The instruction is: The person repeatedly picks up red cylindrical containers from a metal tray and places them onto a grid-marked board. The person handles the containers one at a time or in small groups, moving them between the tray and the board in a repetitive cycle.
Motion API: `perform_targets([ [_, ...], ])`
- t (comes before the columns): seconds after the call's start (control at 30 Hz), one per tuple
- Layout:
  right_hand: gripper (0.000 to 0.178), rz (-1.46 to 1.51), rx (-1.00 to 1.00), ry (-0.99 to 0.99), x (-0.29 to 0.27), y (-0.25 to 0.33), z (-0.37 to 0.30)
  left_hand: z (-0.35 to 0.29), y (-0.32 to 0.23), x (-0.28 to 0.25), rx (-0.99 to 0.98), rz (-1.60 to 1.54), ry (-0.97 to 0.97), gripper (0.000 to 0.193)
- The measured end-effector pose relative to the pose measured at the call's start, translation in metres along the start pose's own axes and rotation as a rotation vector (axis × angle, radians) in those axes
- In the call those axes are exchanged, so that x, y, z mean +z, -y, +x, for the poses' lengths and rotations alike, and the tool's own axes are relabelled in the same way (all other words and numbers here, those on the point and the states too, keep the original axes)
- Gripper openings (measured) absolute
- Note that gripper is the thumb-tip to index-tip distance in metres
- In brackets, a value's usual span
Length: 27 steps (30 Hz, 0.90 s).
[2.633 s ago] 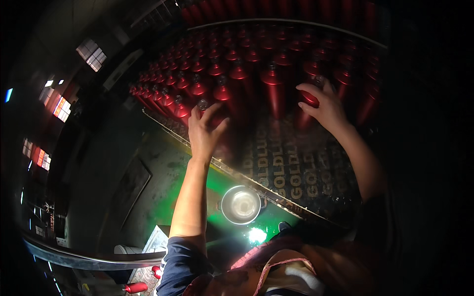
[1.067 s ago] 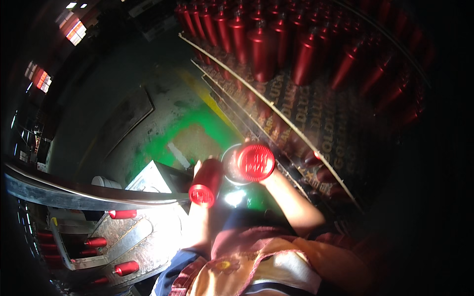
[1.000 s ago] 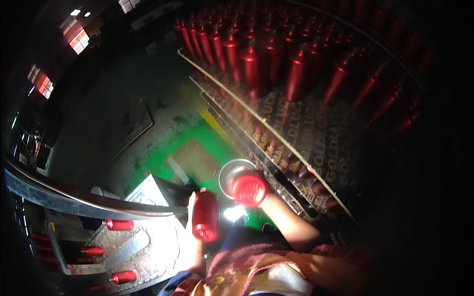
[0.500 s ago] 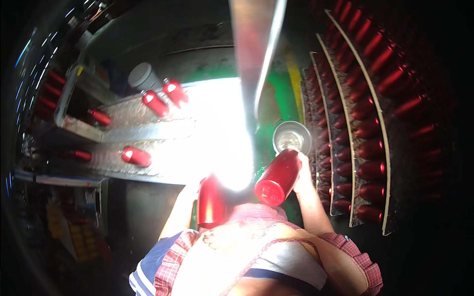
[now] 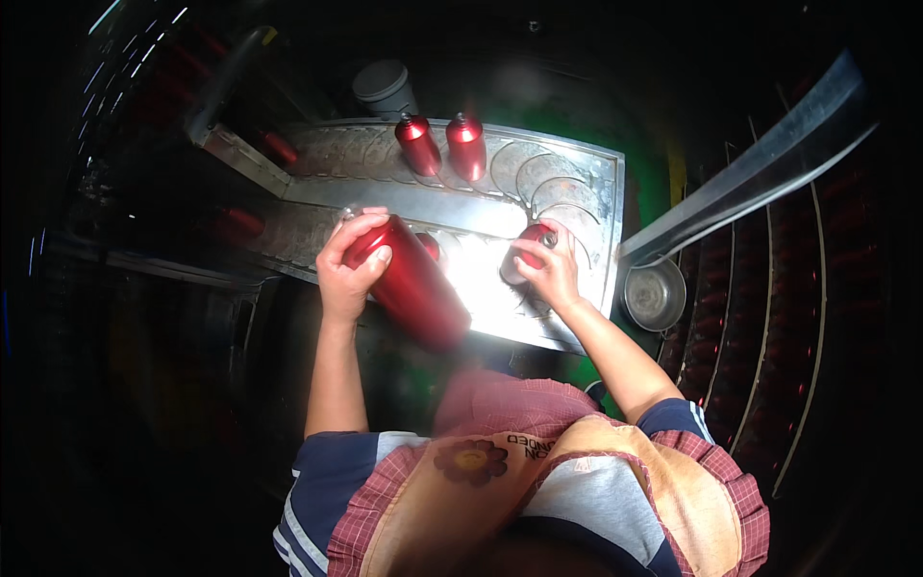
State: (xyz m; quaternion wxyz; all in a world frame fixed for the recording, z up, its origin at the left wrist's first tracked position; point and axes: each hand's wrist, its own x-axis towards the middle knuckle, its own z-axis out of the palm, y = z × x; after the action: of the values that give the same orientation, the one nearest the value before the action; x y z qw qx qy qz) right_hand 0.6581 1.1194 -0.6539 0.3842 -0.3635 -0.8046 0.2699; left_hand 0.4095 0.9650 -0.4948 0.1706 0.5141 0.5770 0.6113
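My left hand (image 5: 352, 262) grips a red metal bottle (image 5: 413, 287) near its neck and holds it tilted above the near edge of a shiny metal tray (image 5: 577, 168) with curved slots. My right hand (image 5: 550, 271) is closed on a second red bottle (image 5: 524, 258) and rests it on the brightly lit near row of the tray. Two more red bottles (image 5: 442, 144) lie side by side in the tray's far row. Another red bottle neck (image 5: 430, 246) shows just behind the bottle in my left hand.
A round metal bowl (image 5: 654, 296) sits right of the tray. Rows of red bottles on racks (image 5: 760, 317) fill the dark right side. A grey cylinder (image 5: 383, 87) stands behind the tray. More red bottles (image 5: 240, 223) lie in shadow to the left.
I have turned from the rack of bottles to the metal tray. Both hands carried a red bottle over; the right one is now down on the tray, the left held above its edge.
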Motion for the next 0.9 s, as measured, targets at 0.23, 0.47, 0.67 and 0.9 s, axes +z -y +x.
perform_targets([
  [0.23,0.041,-0.179,-0.047,0.198,0.002,-0.008,-0.013,0.107,0.072,0.065,0.388,0.212,-0.15,0.035],
  [0.47,0.046,-0.159,0.142,0.144,-0.065,0.0,-0.033,0.181,0.226,0.185,0.119,0.357,-0.086,0.036],
  [0.67,0.047,-0.124,0.246,-0.061,-0.134,-0.013,-0.077,0.189,0.23,0.193,-0.144,0.627,-0.009,0.038],
  [0.9,0.026,-0.067,0.389,-0.517,-0.272,-0.018,-0.153,0.123,0.037,0.196,0.36,-0.272,-0.399,0.014],
])
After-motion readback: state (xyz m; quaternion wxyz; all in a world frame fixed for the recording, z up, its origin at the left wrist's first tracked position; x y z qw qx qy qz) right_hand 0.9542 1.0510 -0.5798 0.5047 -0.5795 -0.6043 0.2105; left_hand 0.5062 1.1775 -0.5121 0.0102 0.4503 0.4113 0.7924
